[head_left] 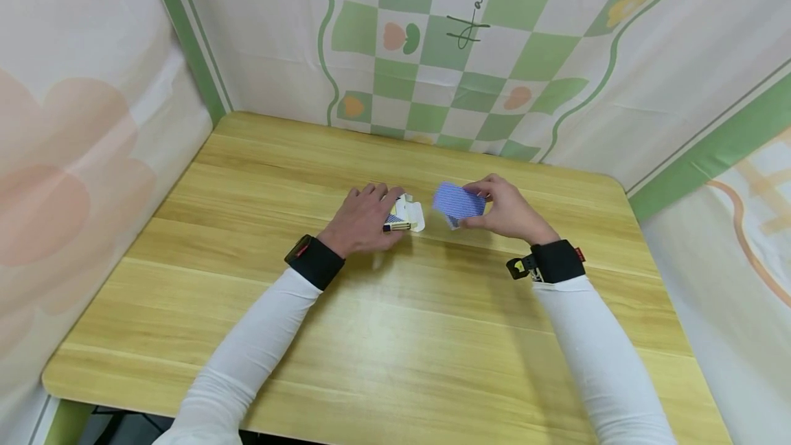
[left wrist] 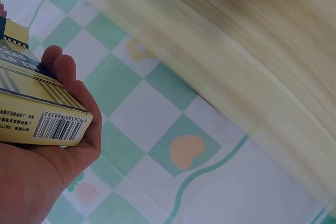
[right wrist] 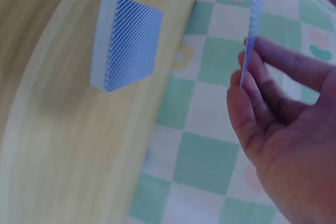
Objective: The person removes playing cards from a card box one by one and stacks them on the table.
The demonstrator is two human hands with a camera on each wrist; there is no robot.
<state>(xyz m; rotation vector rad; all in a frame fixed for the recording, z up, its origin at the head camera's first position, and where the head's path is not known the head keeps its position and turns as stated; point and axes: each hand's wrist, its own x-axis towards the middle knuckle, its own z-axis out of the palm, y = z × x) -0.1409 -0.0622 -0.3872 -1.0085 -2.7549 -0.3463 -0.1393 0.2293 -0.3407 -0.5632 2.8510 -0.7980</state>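
Note:
My left hand (head_left: 366, 220) grips a small playing-card box (head_left: 409, 213) above the table, its white flaps standing open. In the left wrist view the same box (left wrist: 44, 106) looks yellow with dark stripes and a barcode on its end, and fingers curl round it. My right hand (head_left: 505, 210) pinches a thin blue-patterned playing card (head_left: 459, 200) by its edge, between thumb and fingers. Whether it is one card or a few I cannot tell. The right wrist view has a squared deck of blue-backed cards (right wrist: 134, 45) on the table, apart from the right hand.
Both hands are over the middle of a light wooden table (head_left: 371, 342). A curtain with green checks (head_left: 469, 88) hangs along its far edge. More printed cloth (head_left: 93, 156) closes off the left, and another panel (head_left: 729, 253) the right.

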